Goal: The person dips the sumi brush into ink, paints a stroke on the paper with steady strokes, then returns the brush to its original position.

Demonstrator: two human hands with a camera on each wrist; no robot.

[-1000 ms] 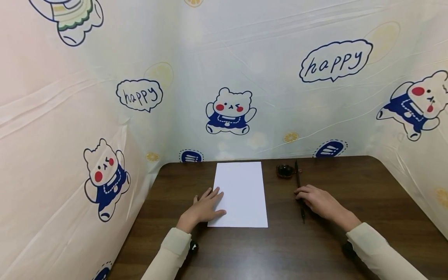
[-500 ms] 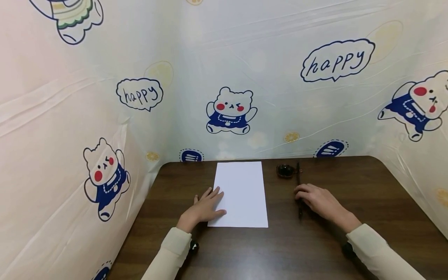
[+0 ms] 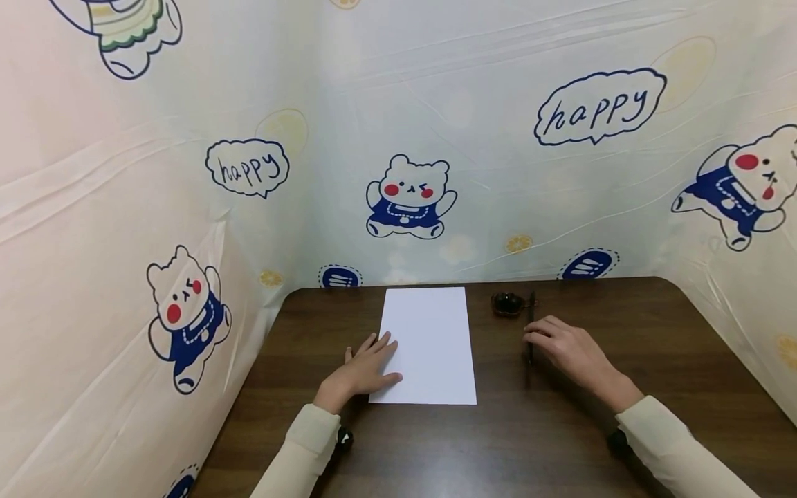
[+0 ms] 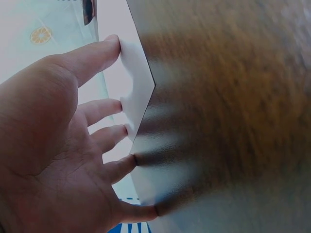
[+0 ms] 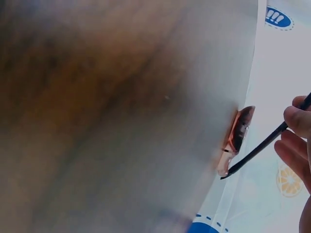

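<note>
The left hand [image 3: 364,370] lies flat, fingers spread, pinning the white paper's [image 3: 429,342] near-left corner, while the right hand [image 3: 569,353] pinches the brush [image 5: 262,144] beside the ink dish [image 3: 507,303].

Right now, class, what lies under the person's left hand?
The left hand rests flat, fingers on the paper's left edge and on the table. Whatever lies beneath the palm is covered.

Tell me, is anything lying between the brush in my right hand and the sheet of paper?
Nothing visible does. The right hand grips the brush, and only bare table separates it from the paper. The ink dish sits farther back, beside the brush tip. The left hand rests on the paper's far edge.
</note>
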